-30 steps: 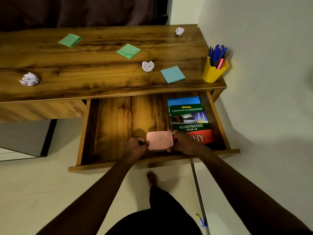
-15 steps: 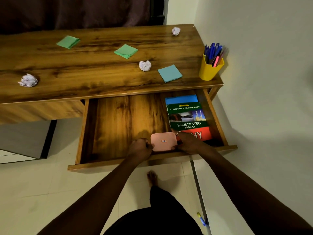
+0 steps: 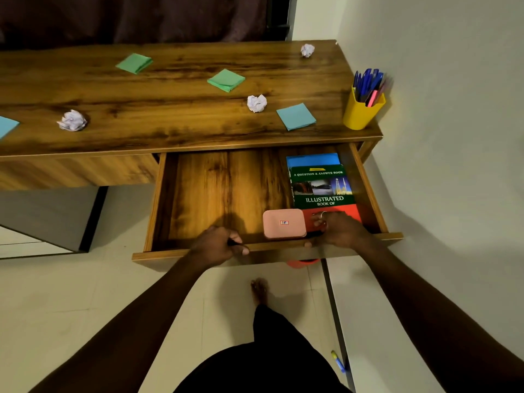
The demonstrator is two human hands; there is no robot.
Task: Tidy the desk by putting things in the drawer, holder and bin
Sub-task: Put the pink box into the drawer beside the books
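Note:
The open wooden drawer (image 3: 226,194) holds a pink box (image 3: 284,224) near its front rail, lying flat beside a stack of books (image 3: 321,185). My left hand (image 3: 217,246) is curled over the drawer's front rail, left of the box and apart from it; a thin dark sliver shows between thumb and fingers. My right hand (image 3: 337,229) lies to the right of the box, fingers spread on the red book cover and touching the box's right edge, thumb on the rail. On the desk (image 3: 170,114) lie crumpled paper balls (image 3: 72,120) (image 3: 257,102) (image 3: 307,50) and sticky-note pads (image 3: 296,116) (image 3: 226,80) (image 3: 134,62).
A yellow holder (image 3: 361,113) full of pens stands at the desk's right end by the wall. An orange rim (image 3: 302,262) peeks out under the drawer. A pen (image 3: 338,361) lies on the floor. My foot (image 3: 259,290) stands below the drawer. Another blue pad (image 3: 7,126) sits at the far left.
The pink box has been set down flat beside the books. My left hand has come off it and moved left to the front rail; my right hand has slid to its right side.

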